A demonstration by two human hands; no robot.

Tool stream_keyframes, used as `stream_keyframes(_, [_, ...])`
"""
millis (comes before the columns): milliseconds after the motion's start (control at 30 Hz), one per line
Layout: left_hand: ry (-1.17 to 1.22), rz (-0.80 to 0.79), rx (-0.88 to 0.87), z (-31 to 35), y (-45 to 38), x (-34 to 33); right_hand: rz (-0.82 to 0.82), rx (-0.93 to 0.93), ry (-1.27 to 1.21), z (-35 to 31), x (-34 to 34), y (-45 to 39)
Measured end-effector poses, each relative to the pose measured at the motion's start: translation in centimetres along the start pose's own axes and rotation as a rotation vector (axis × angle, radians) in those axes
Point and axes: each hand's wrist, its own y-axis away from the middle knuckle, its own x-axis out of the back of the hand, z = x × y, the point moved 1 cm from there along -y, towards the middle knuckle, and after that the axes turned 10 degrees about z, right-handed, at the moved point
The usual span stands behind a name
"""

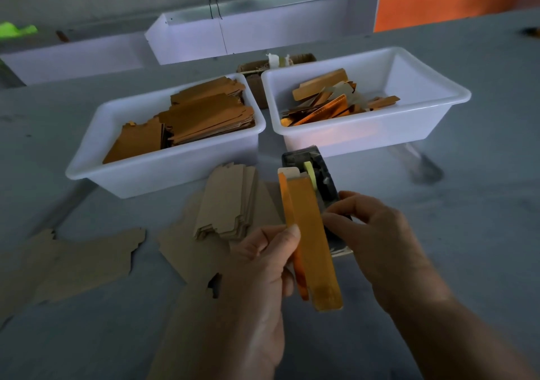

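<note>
- The step in hand looks like sealing: a folded carton is held up over the surface while tape is fetched to close it.
- The left hand grips the carton from its nine o'clock side, with the thumb pressed across the long face and the fingers curled behind.
- The right hand comes in from three o'clock with its fingers curled towards the tape dispenser. The carton hides the fingertips, so I cannot tell whether they pinch a strip of tape or hold nothing.
- The carton is a long, narrow sleeve, glossy orange-gold outside. It tilts with its far end towards twelve o'clock, where a pale end flap stands open. The near end points to five o'clock.
- The dispenser is dark and sits on the surface just behind the carton, with a pale yellow roll showing at its top.
- The next move probably calls for a short strip to be pulled free and laid across the seam or flap, with the left hand holding the sleeve square.
- At ten o'clock a white tub holds flat gold blanks. At one o'clock a second tub holds folded pieces.
- A stack of brown blanks lies on the surface at eleven o'clock, near the carton.
</note>
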Motion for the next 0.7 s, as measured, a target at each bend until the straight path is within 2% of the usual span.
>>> stream_keyframes(133, [0.012,0.004,0.023,-0.3,-0.2,0.1,-0.157,-0.224,-0.473,0.0,0.5,0.4])
stream_keyframes(200, [0.017,-0.001,0.044,-0.4,-0.2,0.0,-0.173,-0.257,-0.534,0.0,1.0,0.4])
stream_keyframes(400, [-0.008,0.014,0.036,-0.8,-0.3,-0.4,0.002,-0.025,-0.162,0.7,1.3,1.7])
stream_keyframes(700, [-0.011,-0.013,-0.064,0.2,-0.7,-0.3,0.150,0.116,-0.030,1.4,0.1,2.7])
